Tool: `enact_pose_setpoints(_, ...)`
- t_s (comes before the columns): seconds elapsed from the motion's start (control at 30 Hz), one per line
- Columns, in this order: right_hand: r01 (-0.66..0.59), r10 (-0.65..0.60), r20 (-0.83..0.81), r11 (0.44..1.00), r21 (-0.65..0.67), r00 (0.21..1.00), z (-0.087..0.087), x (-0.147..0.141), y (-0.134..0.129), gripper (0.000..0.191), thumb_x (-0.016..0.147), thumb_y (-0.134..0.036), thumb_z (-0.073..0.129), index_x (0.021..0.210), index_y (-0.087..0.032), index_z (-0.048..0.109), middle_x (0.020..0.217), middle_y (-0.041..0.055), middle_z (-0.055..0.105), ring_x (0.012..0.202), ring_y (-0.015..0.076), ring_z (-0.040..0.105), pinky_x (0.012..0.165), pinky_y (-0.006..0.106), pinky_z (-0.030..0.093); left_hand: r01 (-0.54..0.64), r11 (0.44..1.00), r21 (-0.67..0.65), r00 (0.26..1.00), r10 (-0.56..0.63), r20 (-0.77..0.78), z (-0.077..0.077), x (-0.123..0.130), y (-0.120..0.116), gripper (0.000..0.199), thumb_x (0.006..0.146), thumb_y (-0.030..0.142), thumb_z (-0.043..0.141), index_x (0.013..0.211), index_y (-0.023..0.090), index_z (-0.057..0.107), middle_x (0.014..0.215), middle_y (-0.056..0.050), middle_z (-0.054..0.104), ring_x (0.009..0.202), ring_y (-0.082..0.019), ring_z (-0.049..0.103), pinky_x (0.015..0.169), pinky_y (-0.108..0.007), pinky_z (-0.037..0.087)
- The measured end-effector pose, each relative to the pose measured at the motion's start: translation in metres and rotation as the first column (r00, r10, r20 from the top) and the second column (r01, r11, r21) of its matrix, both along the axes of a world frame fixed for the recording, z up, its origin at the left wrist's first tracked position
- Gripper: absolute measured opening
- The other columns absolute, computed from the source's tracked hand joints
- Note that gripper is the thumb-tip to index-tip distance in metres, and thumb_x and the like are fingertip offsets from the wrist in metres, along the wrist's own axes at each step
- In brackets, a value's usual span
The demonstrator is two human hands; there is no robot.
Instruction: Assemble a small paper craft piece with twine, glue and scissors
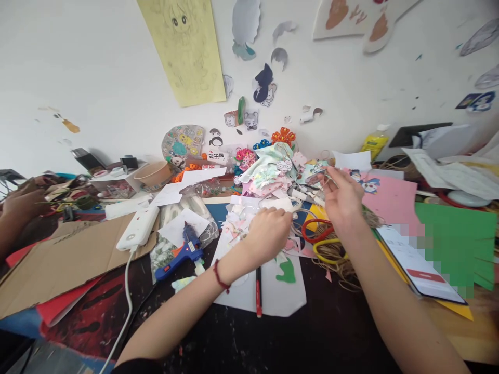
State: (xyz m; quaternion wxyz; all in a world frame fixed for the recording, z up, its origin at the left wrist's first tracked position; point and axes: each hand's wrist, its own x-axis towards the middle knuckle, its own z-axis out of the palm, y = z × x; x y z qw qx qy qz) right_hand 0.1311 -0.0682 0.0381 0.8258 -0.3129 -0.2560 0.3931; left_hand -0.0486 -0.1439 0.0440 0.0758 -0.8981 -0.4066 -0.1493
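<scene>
My left hand (268, 234), a red cord around its wrist, lies curled over a heap of paper scraps (237, 223). A blue hot glue gun (183, 254) rests to its left. My right hand (343, 200) is raised above a bundle of brown twine (331, 259), with a thin pale strand near its fingertips. I cannot tell whether those fingers grip the strand. Red and yellow loops (317, 231), perhaps scissor handles, lie under that hand in the twine. A red-capped marker (258, 291) lies on white paper (276, 296) below my left wrist.
A co-worker's hand (19, 202) is at the left edge. Cardboard (66, 265), a white charger (136, 228) with its cable, pink card (390, 208) and green card (456, 244) cover the dark table. Piled fabric and paper (265, 174) stand against the wall.
</scene>
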Motion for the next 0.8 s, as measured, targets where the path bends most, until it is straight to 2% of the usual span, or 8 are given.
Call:
enact_pose_setpoints(0.13, -0.006, 0.002, 0.074, 0.998, 0.055, 0.997, 0.006, -0.016, -0.007, 0.015, 0.063, -0.020, 0.086, 0.069, -0.016, 0.073, 0.068, -0.0018, 0.069, 0.064, 0.0105, 0.065, 0.074, 0.026, 0.059, 0.178, 0.980, -0.093, 0.984, -0.176, 0.027, -0.014, 0.043, 0.004, 0.023, 0.095, 0.024, 0.049, 0.086, 0.010, 0.065, 0.088, -0.014, 0.069, 0.087, -0.027, 0.065, 0.079, -0.037, 0.049)
enact_pose_setpoints(0.23, 0.021, -0.052, 0.253, 0.992, 0.123, 0.966, 0.010, -0.031, -0.018, 0.016, 0.065, -0.023, 0.086, 0.076, -0.017, 0.076, 0.075, 0.0006, 0.073, 0.072, 0.0137, 0.068, 0.075, 0.028, 0.058, 0.241, 0.956, -0.165, 0.970, -0.241, 0.023, -0.023, 0.063, 0.005, 0.025, 0.095, 0.026, 0.047, 0.094, 0.012, 0.068, 0.097, -0.013, 0.072, 0.093, -0.027, 0.066, 0.085, -0.039, 0.048)
enact_pose_setpoints(0.37, -0.002, -0.053, 0.356, 0.988, 0.153, 0.933, 0.014, -0.040, -0.031, 0.016, 0.069, -0.026, 0.084, 0.081, -0.019, 0.077, 0.082, 0.0023, 0.076, 0.080, 0.0172, 0.071, 0.079, 0.031, 0.059, 0.189, 0.952, -0.241, 0.982, -0.187, 0.034, -0.024, 0.068, 0.003, 0.022, 0.091, 0.028, 0.053, 0.096, 0.014, 0.070, 0.092, -0.011, 0.074, 0.087, -0.028, 0.068, 0.082, -0.042, 0.049)
enact_pose_setpoints(0.47, -0.009, -0.072, 0.399, 0.980, 0.196, 0.914, 0.018, -0.041, -0.037, 0.014, 0.072, -0.026, 0.082, 0.083, -0.019, 0.077, 0.083, 0.0032, 0.076, 0.082, 0.0179, 0.071, 0.080, 0.032, 0.059, 0.164, 0.943, -0.290, 0.986, -0.149, 0.071, -0.019, 0.066, 0.004, 0.024, 0.089, 0.032, 0.056, 0.100, 0.017, 0.071, 0.096, -0.011, 0.074, 0.093, -0.030, 0.067, 0.081, -0.042, 0.048)
enact_pose_setpoints(0.57, 0.013, -0.122, 0.405, 0.965, 0.263, 0.906, 0.020, -0.042, -0.040, 0.012, 0.073, -0.026, 0.081, 0.083, -0.020, 0.077, 0.083, 0.0030, 0.075, 0.081, 0.0184, 0.071, 0.080, 0.034, 0.060, 0.133, 0.928, -0.349, 0.988, -0.097, 0.117, -0.012, 0.061, 0.011, 0.027, 0.087, 0.039, 0.059, 0.095, 0.017, 0.072, 0.092, -0.011, 0.073, 0.088, -0.029, 0.067, 0.076, -0.039, 0.047)
enact_pose_setpoints(0.67, -0.022, -0.124, 0.433, 0.948, 0.317, 0.893, 0.021, -0.043, -0.042, 0.009, 0.075, -0.024, 0.080, 0.083, -0.020, 0.076, 0.084, 0.0030, 0.075, 0.082, 0.0177, 0.071, 0.080, 0.033, 0.059, 0.095, 0.867, -0.489, 0.983, -0.005, 0.183, -0.002, 0.051, 0.021, 0.028, 0.077, 0.045, 0.069, 0.074, 0.018, 0.070, 0.074, -0.006, 0.069, 0.072, -0.023, 0.063, 0.066, -0.032, 0.043)
enact_pose_setpoints(0.8, 0.038, -0.216, 0.418, 0.919, 0.393, 0.882, 0.025, -0.043, -0.046, 0.006, 0.077, -0.022, 0.078, 0.082, -0.021, 0.075, 0.082, 0.0024, 0.074, 0.080, 0.0169, 0.070, 0.078, 0.033, 0.059, 0.067, 0.760, -0.646, 0.956, 0.135, 0.259, 0.010, 0.032, 0.031, 0.050, 0.075, 0.052, 0.070, 0.044, 0.018, 0.050, 0.043, 0.001, 0.045, 0.046, -0.012, 0.044, 0.049, -0.027, 0.030)
